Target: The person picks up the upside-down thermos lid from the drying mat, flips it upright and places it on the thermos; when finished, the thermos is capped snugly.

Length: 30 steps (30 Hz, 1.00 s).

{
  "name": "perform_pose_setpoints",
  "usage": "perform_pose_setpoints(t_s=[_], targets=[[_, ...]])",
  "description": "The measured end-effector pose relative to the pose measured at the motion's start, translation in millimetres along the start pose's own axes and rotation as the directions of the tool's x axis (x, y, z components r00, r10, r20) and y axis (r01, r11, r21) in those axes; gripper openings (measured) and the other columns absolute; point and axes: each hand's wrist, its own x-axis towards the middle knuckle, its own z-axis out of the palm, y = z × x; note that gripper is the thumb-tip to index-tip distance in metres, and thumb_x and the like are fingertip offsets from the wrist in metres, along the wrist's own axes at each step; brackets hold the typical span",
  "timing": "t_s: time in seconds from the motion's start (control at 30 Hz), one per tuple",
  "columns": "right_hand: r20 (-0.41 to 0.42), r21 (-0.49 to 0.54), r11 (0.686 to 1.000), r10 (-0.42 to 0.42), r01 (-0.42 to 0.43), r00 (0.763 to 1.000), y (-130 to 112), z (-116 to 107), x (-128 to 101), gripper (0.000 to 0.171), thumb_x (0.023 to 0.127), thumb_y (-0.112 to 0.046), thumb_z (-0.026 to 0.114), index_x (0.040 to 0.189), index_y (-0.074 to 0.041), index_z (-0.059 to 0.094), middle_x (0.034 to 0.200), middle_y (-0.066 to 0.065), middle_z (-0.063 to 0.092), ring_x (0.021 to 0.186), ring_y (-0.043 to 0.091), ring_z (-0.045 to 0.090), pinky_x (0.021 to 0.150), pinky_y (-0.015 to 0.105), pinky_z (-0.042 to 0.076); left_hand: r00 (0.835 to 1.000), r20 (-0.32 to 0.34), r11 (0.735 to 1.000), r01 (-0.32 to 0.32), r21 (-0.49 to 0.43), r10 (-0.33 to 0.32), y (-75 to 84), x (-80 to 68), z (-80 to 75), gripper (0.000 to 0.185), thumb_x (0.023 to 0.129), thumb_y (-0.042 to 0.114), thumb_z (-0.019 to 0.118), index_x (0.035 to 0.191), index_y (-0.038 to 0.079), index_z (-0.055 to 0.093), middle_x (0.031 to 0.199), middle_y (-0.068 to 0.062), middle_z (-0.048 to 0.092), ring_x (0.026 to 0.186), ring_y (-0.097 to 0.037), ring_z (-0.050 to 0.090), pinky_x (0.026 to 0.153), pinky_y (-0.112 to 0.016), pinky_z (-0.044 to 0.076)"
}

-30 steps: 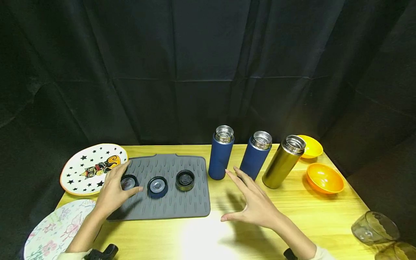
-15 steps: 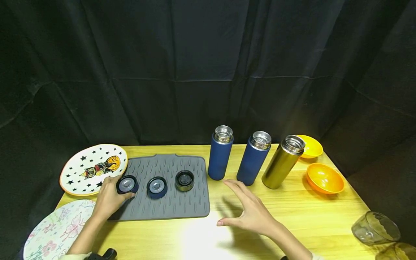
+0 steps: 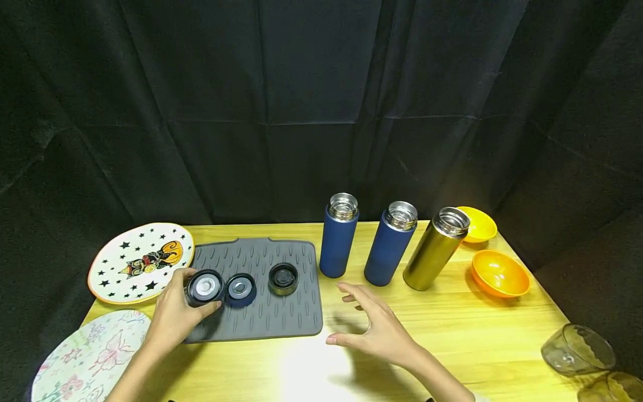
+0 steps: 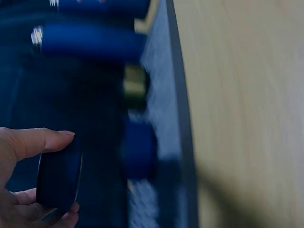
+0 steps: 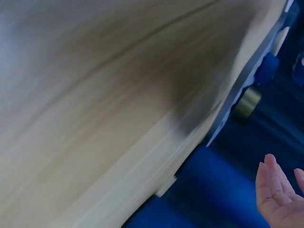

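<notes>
We're at the pick-up step: our left hand [image 3: 173,315] grips the dark blue lid [image 3: 205,287] at the left end of the grey mat [image 3: 281,318]. Right hand [image 3: 378,329] hovers wide, holding nothing. Next, probably carrying it right to a blue flask [image 3: 339,243] and lining up threads.

A staged recording set: black curtain [image 3: 321,100] backing a wooden table [image 3: 452,335] laid with tableware
</notes>
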Motion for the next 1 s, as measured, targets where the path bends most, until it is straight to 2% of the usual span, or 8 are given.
perform_pose_setpoints(t_s=[0.1, 0.2, 0.37, 0.5, 0.67, 0.9, 1.0], targets=[[0.013, 0.122, 0.992, 0.025, -0.026, 1.0, -6.0, 5.0, 2.1, 0.077, 0.072, -0.036, 0.089, 0.138, -0.02, 0.053, 0.127, -0.001, 0.062, 0.109, 0.018, 0.064, 0.089, 0.035, 0.054, 0.997, -0.009, 0.997, -0.072, -0.019, 0.072, 22.8, -10.4, 3.0, 0.072, 0.065, 0.009, 0.09, 0.124, -0.002, 0.05, 0.115, -0.024, 0.064, 0.108, -0.04, 0.061, 0.09, -0.055, 0.047], [0.048, 0.237, 0.97, 0.045, -0.055, 0.998, -12.5, 9.3, 3.5, 0.068, 0.077, -0.03, 0.086, 0.135, -0.016, 0.055, 0.124, 0.004, 0.064, 0.108, 0.023, 0.066, 0.087, 0.034, 0.055, 0.992, -0.011, 0.992, -0.123, -0.038, 0.123, 42.7, -20.9, 8.3, 0.072, 0.062, 0.008, 0.092, 0.122, 0.003, 0.052, 0.112, -0.017, 0.067, 0.103, -0.035, 0.064, 0.086, -0.052, 0.049], [0.149, 0.375, 0.918, 0.081, -0.132, 0.986, -24.2, 15.8, 4.9, 0.057, 0.085, -0.025, 0.08, 0.135, -0.014, 0.055, 0.121, 0.012, 0.065, 0.107, 0.031, 0.066, 0.086, 0.033, 0.055, 0.983, -0.002, 0.981, -0.181, -0.075, 0.182, 69.7, -37.9, 16.1, 0.074, 0.06, 0.008, 0.093, 0.123, 0.009, 0.055, 0.113, -0.008, 0.067, 0.102, -0.026, 0.065, 0.085, -0.049, 0.051], [0.226, 0.449, 0.867, 0.123, -0.216, 0.966, -35.7, 19.6, 4.8, 0.052, 0.089, -0.023, 0.074, 0.136, -0.01, 0.055, 0.122, 0.017, 0.064, 0.107, 0.028, 0.066, 0.087, 0.03, 0.054, 0.977, 0.009, 0.972, -0.213, -0.096, 0.214, 87.9, -49.8, 22.2, 0.076, 0.058, 0.007, 0.094, 0.125, 0.011, 0.055, 0.117, -0.003, 0.065, 0.108, -0.021, 0.063, 0.088, -0.048, 0.052], [0.324, 0.545, 0.777, 0.152, -0.316, 0.934, -48.8, 23.0, 3.7, 0.052, 0.093, -0.024, 0.07, 0.138, -0.005, 0.053, 0.123, 0.018, 0.064, 0.107, 0.024, 0.065, 0.085, 0.027, 0.053, 0.953, 0.025, 0.95, -0.297, -0.101, 0.301, 102.3, -62.8, 31.0, 0.079, 0.057, 0.009, 0.094, 0.125, 0.012, 0.054, 0.119, 0.002, 0.062, 0.112, -0.015, 0.061, 0.089, -0.043, 0.054], [0.391, 0.695, 0.61, 0.124, -0.381, 0.912, -58.0, 28.4, -0.3, 0.046, 0.095, -0.02, 0.066, 0.133, 0.004, 0.054, 0.12, 0.014, 0.064, 0.099, 0.015, 0.067, 0.084, 0.028, 0.056, 0.891, -0.013, 0.886, -0.453, -0.101, 0.454, 109.5, -73.0, 39.8, 0.081, 0.056, 0.014, 0.096, 0.125, 0.009, 0.055, 0.12, 0.004, 0.06, 0.111, -0.013, 0.06, 0.092, -0.031, 0.053], [0.405, 0.734, 0.556, 0.103, -0.39, 0.909, -60.4, 30.2, -2.0, 0.044, 0.097, -0.018, 0.064, 0.131, 0.008, 0.055, 0.117, 0.011, 0.065, 0.093, 0.012, 0.069, 0.083, 0.028, 0.058, 0.886, -0.015, 0.881, -0.463, -0.099, 0.464, 113.0, -76.8, 41.8, 0.082, 0.056, 0.017, 0.097, 0.125, 0.01, 0.055, 0.121, 0.005, 0.06, 0.11, -0.012, 0.059, 0.093, -0.029, 0.052]])
